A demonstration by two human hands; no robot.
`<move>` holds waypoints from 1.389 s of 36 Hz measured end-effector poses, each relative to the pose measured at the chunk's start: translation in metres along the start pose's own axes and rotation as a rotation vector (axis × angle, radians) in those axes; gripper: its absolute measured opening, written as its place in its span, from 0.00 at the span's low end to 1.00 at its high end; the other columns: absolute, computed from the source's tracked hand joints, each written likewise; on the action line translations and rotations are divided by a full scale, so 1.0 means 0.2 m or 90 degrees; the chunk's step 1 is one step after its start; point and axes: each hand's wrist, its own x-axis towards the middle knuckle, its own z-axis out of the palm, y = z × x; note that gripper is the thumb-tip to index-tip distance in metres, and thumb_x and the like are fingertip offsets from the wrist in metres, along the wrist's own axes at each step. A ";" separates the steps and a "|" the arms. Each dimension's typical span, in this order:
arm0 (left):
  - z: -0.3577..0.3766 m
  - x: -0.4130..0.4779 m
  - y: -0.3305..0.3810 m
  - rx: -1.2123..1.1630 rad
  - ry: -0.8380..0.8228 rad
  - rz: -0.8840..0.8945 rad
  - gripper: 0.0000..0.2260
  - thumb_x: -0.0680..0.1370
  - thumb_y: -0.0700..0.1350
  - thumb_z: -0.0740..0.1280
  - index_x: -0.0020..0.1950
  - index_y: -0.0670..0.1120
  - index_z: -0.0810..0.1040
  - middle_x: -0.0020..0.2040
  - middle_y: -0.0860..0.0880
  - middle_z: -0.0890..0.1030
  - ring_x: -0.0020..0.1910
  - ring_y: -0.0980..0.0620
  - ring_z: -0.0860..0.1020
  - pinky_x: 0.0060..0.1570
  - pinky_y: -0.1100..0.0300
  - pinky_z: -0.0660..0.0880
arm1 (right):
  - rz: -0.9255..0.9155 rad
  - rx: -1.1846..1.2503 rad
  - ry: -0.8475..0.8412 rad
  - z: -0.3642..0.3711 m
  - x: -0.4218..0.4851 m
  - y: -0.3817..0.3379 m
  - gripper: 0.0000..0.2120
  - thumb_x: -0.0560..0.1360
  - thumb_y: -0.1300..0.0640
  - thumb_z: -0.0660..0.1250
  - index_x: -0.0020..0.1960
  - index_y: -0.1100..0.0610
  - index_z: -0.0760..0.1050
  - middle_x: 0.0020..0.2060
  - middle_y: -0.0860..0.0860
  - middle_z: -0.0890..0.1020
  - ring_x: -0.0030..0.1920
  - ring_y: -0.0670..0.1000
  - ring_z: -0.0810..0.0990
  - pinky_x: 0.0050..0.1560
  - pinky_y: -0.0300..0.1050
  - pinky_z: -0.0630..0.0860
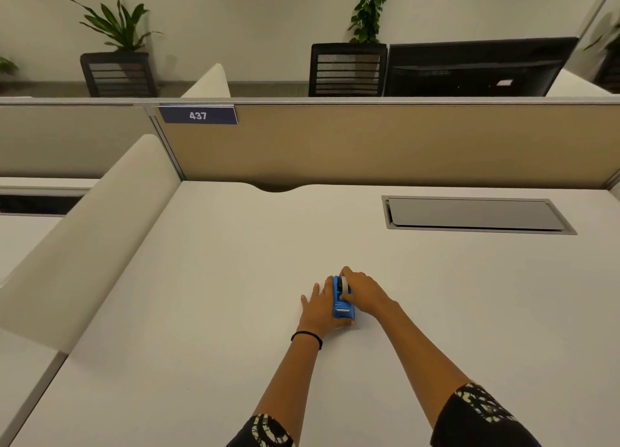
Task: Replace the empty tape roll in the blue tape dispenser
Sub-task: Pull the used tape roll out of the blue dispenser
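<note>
The blue tape dispenser [342,304] stands on the white desk [235,279], its metal cutter end toward me. A whitish tape roll [344,284] shows in its top slot. My left hand [318,307] lies flat against the dispenser's left side, fingers spread, bracing it. My right hand [364,292] comes in from the right, its fingers curled over the roll and the dispenser's top. The dispenser's right side is hidden behind that hand.
A grey cable hatch [476,214] is set into the desk at the far right. A tan partition [369,144] with a "437" sign [198,115] closes the back. A white side divider [90,232] bounds the left.
</note>
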 end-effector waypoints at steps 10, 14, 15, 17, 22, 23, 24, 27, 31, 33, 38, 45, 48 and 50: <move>-0.04 -0.04 -0.02 -0.029 -0.012 0.033 0.48 0.70 0.60 0.69 0.75 0.48 0.38 0.77 0.48 0.56 0.77 0.43 0.51 0.73 0.39 0.48 | -0.070 0.170 -0.002 -0.04 -0.07 0.06 0.16 0.73 0.60 0.67 0.59 0.58 0.70 0.58 0.55 0.76 0.57 0.55 0.74 0.59 0.47 0.70; -0.05 -0.09 -0.07 -0.033 -0.028 0.068 0.47 0.71 0.61 0.68 0.75 0.48 0.38 0.78 0.48 0.52 0.77 0.45 0.49 0.74 0.41 0.46 | -0.077 0.213 0.061 -0.05 -0.11 0.07 0.17 0.72 0.58 0.69 0.59 0.54 0.71 0.57 0.53 0.75 0.54 0.50 0.74 0.57 0.44 0.72; -0.05 -0.10 -0.08 -0.032 -0.028 0.072 0.47 0.71 0.61 0.68 0.75 0.48 0.38 0.78 0.48 0.51 0.77 0.46 0.49 0.74 0.43 0.46 | -0.073 0.223 0.078 -0.05 -0.12 0.07 0.17 0.72 0.58 0.69 0.59 0.53 0.71 0.57 0.53 0.75 0.52 0.50 0.75 0.54 0.42 0.73; -0.05 -0.12 -0.09 -0.036 -0.028 0.066 0.46 0.72 0.61 0.67 0.75 0.48 0.38 0.78 0.47 0.50 0.77 0.47 0.50 0.75 0.45 0.45 | -0.065 0.237 0.104 -0.04 -0.14 0.07 0.18 0.71 0.57 0.70 0.59 0.52 0.71 0.55 0.52 0.75 0.48 0.48 0.76 0.49 0.35 0.74; -0.06 -0.19 -0.09 -0.061 -0.047 0.034 0.45 0.73 0.61 0.66 0.75 0.48 0.39 0.78 0.47 0.50 0.77 0.48 0.52 0.75 0.49 0.44 | -0.060 0.288 0.143 -0.03 -0.21 0.08 0.19 0.71 0.62 0.69 0.60 0.52 0.71 0.55 0.51 0.76 0.47 0.45 0.76 0.42 0.23 0.74; -0.06 -0.21 -0.09 -0.066 -0.054 0.029 0.44 0.73 0.60 0.65 0.76 0.49 0.39 0.78 0.47 0.50 0.77 0.47 0.52 0.75 0.49 0.44 | -0.060 0.298 0.147 -0.03 -0.23 0.08 0.20 0.71 0.62 0.69 0.61 0.52 0.70 0.55 0.49 0.76 0.48 0.45 0.76 0.42 0.24 0.74; -0.06 -0.22 -0.09 -0.076 -0.063 0.023 0.43 0.74 0.60 0.65 0.76 0.49 0.40 0.78 0.47 0.50 0.77 0.47 0.51 0.75 0.50 0.44 | -0.062 0.306 0.151 -0.02 -0.25 0.07 0.20 0.72 0.63 0.68 0.61 0.52 0.70 0.55 0.48 0.75 0.49 0.45 0.76 0.43 0.26 0.75; -0.06 -0.27 -0.11 -0.121 -0.079 -0.001 0.39 0.75 0.58 0.64 0.76 0.49 0.45 0.78 0.48 0.51 0.76 0.47 0.53 0.75 0.50 0.47 | -0.057 0.335 0.166 -0.01 -0.30 0.07 0.20 0.73 0.64 0.66 0.63 0.53 0.69 0.56 0.45 0.74 0.54 0.45 0.75 0.47 0.27 0.73; -0.08 -0.32 -0.11 -0.271 -0.043 -0.036 0.31 0.76 0.53 0.65 0.75 0.48 0.56 0.75 0.46 0.63 0.73 0.49 0.63 0.71 0.55 0.60 | -0.049 0.378 0.168 0.00 -0.38 0.05 0.19 0.73 0.65 0.66 0.61 0.52 0.71 0.56 0.45 0.77 0.53 0.45 0.76 0.45 0.23 0.73; -0.10 -0.35 -0.10 -0.366 0.009 -0.056 0.27 0.77 0.52 0.65 0.73 0.51 0.59 0.71 0.45 0.68 0.68 0.48 0.69 0.64 0.57 0.66 | -0.046 0.398 0.162 0.00 -0.41 0.04 0.19 0.72 0.65 0.67 0.60 0.52 0.71 0.56 0.47 0.78 0.50 0.45 0.77 0.45 0.25 0.74; -0.14 -0.41 -0.04 -0.495 0.098 -0.058 0.20 0.78 0.51 0.62 0.70 0.54 0.64 0.66 0.47 0.73 0.60 0.51 0.74 0.58 0.58 0.70 | -0.018 0.485 0.168 0.02 -0.47 -0.01 0.19 0.72 0.64 0.68 0.61 0.53 0.71 0.57 0.52 0.78 0.51 0.48 0.78 0.42 0.30 0.77; -0.16 -0.53 0.17 -0.617 0.122 0.026 0.11 0.78 0.50 0.62 0.60 0.51 0.73 0.58 0.48 0.79 0.54 0.53 0.80 0.50 0.62 0.77 | -0.015 0.573 0.155 -0.01 -0.55 -0.08 0.20 0.73 0.63 0.68 0.63 0.55 0.68 0.55 0.54 0.77 0.45 0.50 0.82 0.35 0.34 0.80; -0.13 -0.58 0.25 -0.628 0.134 0.043 0.07 0.79 0.50 0.60 0.53 0.53 0.77 0.52 0.50 0.81 0.49 0.56 0.82 0.46 0.64 0.78 | -0.020 0.565 0.156 -0.02 -0.58 -0.10 0.17 0.73 0.61 0.68 0.60 0.53 0.70 0.54 0.55 0.79 0.46 0.50 0.83 0.35 0.35 0.80; -0.12 -0.60 0.29 -0.644 0.148 0.035 0.10 0.80 0.50 0.59 0.54 0.50 0.78 0.52 0.49 0.82 0.49 0.53 0.82 0.47 0.62 0.79 | -0.023 0.558 0.157 -0.02 -0.61 -0.11 0.15 0.73 0.61 0.68 0.57 0.52 0.71 0.53 0.55 0.80 0.45 0.50 0.83 0.36 0.35 0.80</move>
